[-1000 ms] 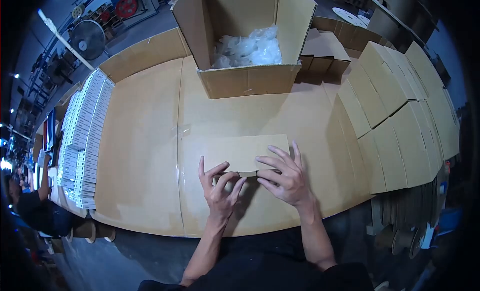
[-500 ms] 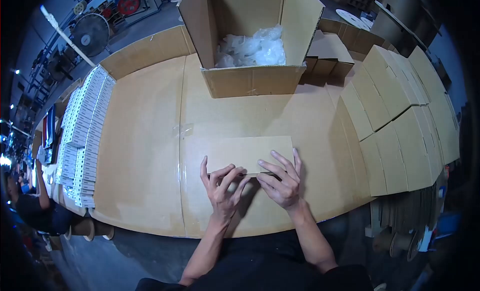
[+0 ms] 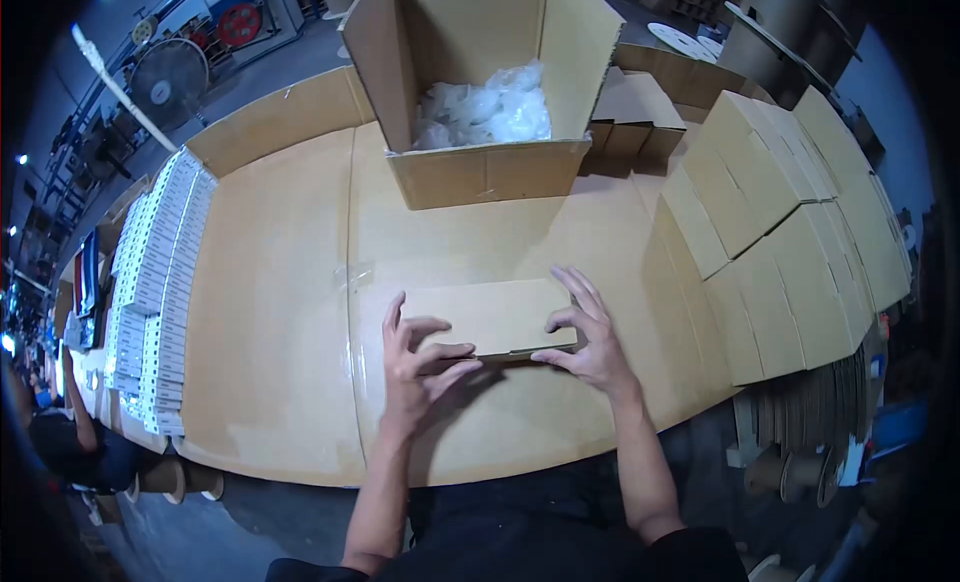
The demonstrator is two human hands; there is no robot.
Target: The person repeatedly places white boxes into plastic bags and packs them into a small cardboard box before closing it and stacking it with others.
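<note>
A flat, plain brown cardboard box (image 3: 485, 310) lies on the cardboard-covered table in front of me, its long side towards me. My left hand (image 3: 412, 370) grips its left end, with curled fingers over the top and front edge. At the right end, my right hand (image 3: 590, 344) holds the box, thumb at the front edge and fingers bent over the top and side. A thin dark seam shows along the front edge between the hands. The fingertips' undersides are hidden.
A large open carton (image 3: 490, 177) holding clear plastic bags (image 3: 490, 107) stands at the back. Brown boxes (image 3: 770, 272) are stacked on the right, white printed boxes (image 3: 155, 272) on the left. Behind the carton sits a smaller one (image 3: 640, 102). Another person (image 3: 80, 437) is at far left.
My hands have moved apart, from the middle of the box's front edge out to its two ends. The view has shifted slightly.
</note>
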